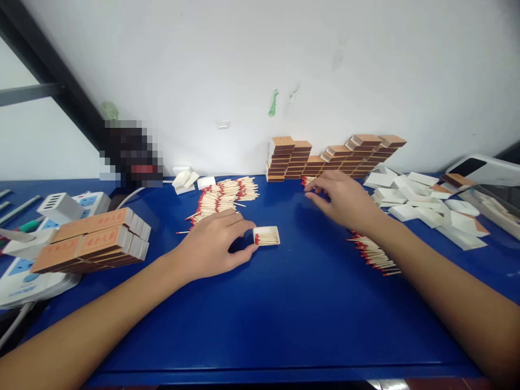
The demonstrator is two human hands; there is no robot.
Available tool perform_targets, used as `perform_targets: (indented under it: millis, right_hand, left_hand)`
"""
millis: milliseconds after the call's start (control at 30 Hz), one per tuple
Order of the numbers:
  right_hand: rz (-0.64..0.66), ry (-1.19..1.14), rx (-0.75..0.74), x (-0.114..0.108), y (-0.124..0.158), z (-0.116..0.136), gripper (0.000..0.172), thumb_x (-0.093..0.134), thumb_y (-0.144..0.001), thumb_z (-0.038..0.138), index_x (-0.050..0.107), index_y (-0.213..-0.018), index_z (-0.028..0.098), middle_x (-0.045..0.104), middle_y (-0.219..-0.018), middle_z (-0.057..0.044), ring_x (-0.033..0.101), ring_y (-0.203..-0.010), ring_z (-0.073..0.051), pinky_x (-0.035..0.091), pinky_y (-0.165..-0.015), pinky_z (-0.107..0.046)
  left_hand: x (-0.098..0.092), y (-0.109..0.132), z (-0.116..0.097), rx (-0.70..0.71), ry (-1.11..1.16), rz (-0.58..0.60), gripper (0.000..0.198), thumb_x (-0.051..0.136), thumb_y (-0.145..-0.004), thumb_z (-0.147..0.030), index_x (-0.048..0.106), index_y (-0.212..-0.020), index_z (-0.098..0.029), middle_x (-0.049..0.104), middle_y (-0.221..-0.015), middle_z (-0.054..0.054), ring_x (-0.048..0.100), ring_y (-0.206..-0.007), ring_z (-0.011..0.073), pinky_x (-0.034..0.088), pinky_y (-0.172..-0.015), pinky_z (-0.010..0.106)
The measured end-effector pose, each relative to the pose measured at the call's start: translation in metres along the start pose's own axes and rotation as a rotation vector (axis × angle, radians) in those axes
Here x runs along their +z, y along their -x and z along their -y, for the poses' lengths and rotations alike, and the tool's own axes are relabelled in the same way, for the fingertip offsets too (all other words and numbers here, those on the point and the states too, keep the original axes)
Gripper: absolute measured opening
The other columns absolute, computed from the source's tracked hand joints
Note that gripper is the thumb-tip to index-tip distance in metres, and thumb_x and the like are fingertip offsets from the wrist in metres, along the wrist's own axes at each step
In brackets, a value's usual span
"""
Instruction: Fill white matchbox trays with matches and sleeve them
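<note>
My left hand (217, 244) has its thumb and a finger at the left end of a small white matchbox tray (276, 243), gripping it on the blue table. Several red-tipped matches (268, 238) lie inside the tray. At the right, my right hand (345, 197) hovers over a spread of loose matches (374, 253), partly covering it. Its fingers are bent, with a gap between thumb and fingertips, and no match shows in them. A few red match heads (307, 180) peek out just beyond the fingertips. Behind my left hand lies another heap of matches (221, 197).
Closed matchboxes (290, 157) are stacked against the wall. Empty white trays (422, 203) are piled at the right, and a few more trays (184, 180) sit at the back left. Bundled matchboxes (93, 241) rest near a power strip (24, 287) on the left of the blue table (276, 319).
</note>
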State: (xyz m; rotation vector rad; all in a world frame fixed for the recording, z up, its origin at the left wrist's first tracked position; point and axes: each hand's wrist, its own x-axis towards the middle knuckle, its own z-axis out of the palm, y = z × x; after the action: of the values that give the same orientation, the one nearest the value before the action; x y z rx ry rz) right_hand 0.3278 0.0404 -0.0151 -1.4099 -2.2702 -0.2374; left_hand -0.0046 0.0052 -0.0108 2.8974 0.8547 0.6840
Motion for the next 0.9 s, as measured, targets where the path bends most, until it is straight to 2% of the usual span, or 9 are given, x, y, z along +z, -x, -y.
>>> perform_targets:
  millis: [100, 167, 333, 600, 733, 900]
  right_hand:
    - [0.035, 0.059, 0.046, 0.007, -0.003, -0.04, 0.029, 0.053, -0.098, 0.037, 0.075, -0.099, 0.019, 0.067, -0.093, -0.015, 0.061, -0.094, -0.033, 0.049, -0.088, -0.048]
    - [0.057, 0.083, 0.049, 0.01, -0.003, -0.052, 0.031, 0.051, -0.098, 0.037, 0.076, -0.099, 0.019, 0.066, -0.093, -0.016, 0.06, -0.095, -0.034, 0.049, -0.088, -0.049]
    - [0.068, 0.087, 0.051, 0.016, -0.004, -0.054, 0.031, 0.048, -0.098, 0.035, 0.074, -0.096, 0.019, 0.064, -0.092, -0.016, 0.058, -0.094, -0.034, 0.049, -0.085, -0.048]
    - [0.128, 0.059, 0.028, 0.02, -0.01, -0.054, 0.024, 0.05, -0.096, 0.034, 0.064, -0.081, 0.021, 0.065, -0.089, -0.015, 0.057, -0.089, -0.032, 0.045, -0.086, -0.048]
    - [0.104, 0.01, -0.009, 0.01, -0.01, -0.03, 0.021, 0.051, -0.096, 0.033, 0.063, -0.083, 0.021, 0.064, -0.089, -0.014, 0.056, -0.089, -0.031, 0.045, -0.086, -0.048]
    - [0.038, -0.198, -0.075, -0.01, -0.002, 0.046, 0.018, 0.055, -0.103, 0.033, 0.064, -0.093, 0.022, 0.065, -0.093, -0.009, 0.056, -0.093, -0.027, 0.045, -0.083, -0.042]
  left_hand:
    - [-0.001, 0.0, -0.001, 0.005, -0.008, -0.004, 0.024, 0.064, -0.098, -0.033, 0.071, -0.114, -0.017, 0.071, -0.09, 0.004, 0.067, -0.087, 0.0209, 0.052, -0.076, 0.034]
    - [-0.001, 0.0, 0.0, 0.009, -0.012, -0.005, 0.025, 0.064, -0.098, -0.033, 0.071, -0.115, -0.016, 0.071, -0.089, 0.004, 0.067, -0.086, 0.0209, 0.052, -0.076, 0.035]
    - [0.0, 0.001, 0.0, 0.008, -0.025, -0.009, 0.026, 0.063, -0.099, -0.034, 0.072, -0.115, -0.016, 0.071, -0.089, 0.005, 0.067, -0.086, 0.0212, 0.052, -0.076, 0.035]
    - [0.002, 0.001, 0.001, 0.003, -0.009, 0.001, 0.029, 0.063, -0.099, -0.035, 0.072, -0.118, -0.016, 0.071, -0.09, 0.005, 0.068, -0.088, 0.0217, 0.054, -0.079, 0.035]
    - [0.001, 0.0, 0.002, 0.006, -0.018, -0.008, 0.029, 0.063, -0.099, -0.035, 0.072, -0.118, -0.016, 0.072, -0.089, 0.005, 0.067, -0.088, 0.0217, 0.054, -0.078, 0.036]
    - [-0.002, -0.002, 0.001, 0.004, -0.048, -0.039, 0.024, 0.062, -0.099, -0.034, 0.072, -0.112, -0.016, 0.071, -0.086, 0.004, 0.066, -0.083, 0.0208, 0.053, -0.074, 0.035]
